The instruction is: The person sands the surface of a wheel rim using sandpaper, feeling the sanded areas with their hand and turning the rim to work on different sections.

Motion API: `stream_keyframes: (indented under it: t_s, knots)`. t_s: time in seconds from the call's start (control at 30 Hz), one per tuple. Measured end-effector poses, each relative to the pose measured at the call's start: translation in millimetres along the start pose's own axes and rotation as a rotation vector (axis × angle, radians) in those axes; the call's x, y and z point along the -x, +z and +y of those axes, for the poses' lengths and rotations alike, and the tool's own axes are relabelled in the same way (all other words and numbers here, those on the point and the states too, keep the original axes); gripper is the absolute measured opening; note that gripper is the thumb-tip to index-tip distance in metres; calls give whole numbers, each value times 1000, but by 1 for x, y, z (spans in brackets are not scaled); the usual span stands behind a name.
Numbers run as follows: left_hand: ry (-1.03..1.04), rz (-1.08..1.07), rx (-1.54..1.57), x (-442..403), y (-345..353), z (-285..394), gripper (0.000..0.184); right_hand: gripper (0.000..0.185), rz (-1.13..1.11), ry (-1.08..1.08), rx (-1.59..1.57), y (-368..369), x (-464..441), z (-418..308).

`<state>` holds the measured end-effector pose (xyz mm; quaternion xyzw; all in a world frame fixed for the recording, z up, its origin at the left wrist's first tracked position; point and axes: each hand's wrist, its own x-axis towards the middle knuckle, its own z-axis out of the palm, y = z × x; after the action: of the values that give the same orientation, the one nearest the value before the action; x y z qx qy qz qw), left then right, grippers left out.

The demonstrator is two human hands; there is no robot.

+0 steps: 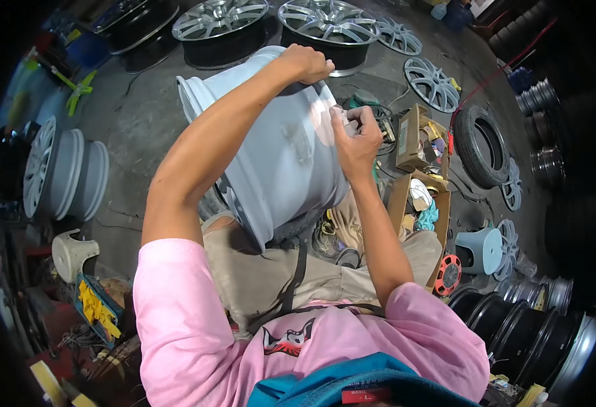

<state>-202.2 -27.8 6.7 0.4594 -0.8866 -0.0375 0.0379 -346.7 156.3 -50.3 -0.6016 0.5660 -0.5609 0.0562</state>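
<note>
A grey wheel rim [271, 142] stands tilted between my legs, its barrel facing up toward me. My left hand [304, 64] is closed over the barrel's top edge at the far side, gripping it. At the right edge, my right hand [357, 139] is curled with thumb and fingers pinched together; a small pale thing seems to show between them, too hidden to name. Beside those fingers a pale pinkish patch [323, 123] lies on the barrel. Darker smudges mark the grey surface below it.
Cardboard boxes [398, 203] with cloths and supplies stand at the right. Past them are a black tire [481, 146] and a light blue stool [481, 249]. Silver wheels [328, 24] lie at the back. Grey rims [74, 173] and a white stool [74, 254] stand left.
</note>
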Motion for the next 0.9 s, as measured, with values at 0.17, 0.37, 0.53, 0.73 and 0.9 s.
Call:
stream_keyframes:
  t_s: [0.17, 0.37, 0.53, 0.73, 0.9]
  knots:
    - [105, 71, -63, -8, 12, -5, 64, 29, -18, -185, 125, -14, 27, 14]
    - [19, -32, 11, -2, 0, -2, 63, 26, -36, -397, 128, 22, -34, -8]
    - [110, 33, -80, -11, 12, -8, 65, 27, -151, -249, 130, -6, -4, -3]
    - [34, -31, 15, -5, 1, -6, 66, 27, -157, -395, 165, 23, -47, -11]
    - [62, -18, -35, -7, 1, -1, 67, 28, -247, -285, 162, -5, -27, -11]
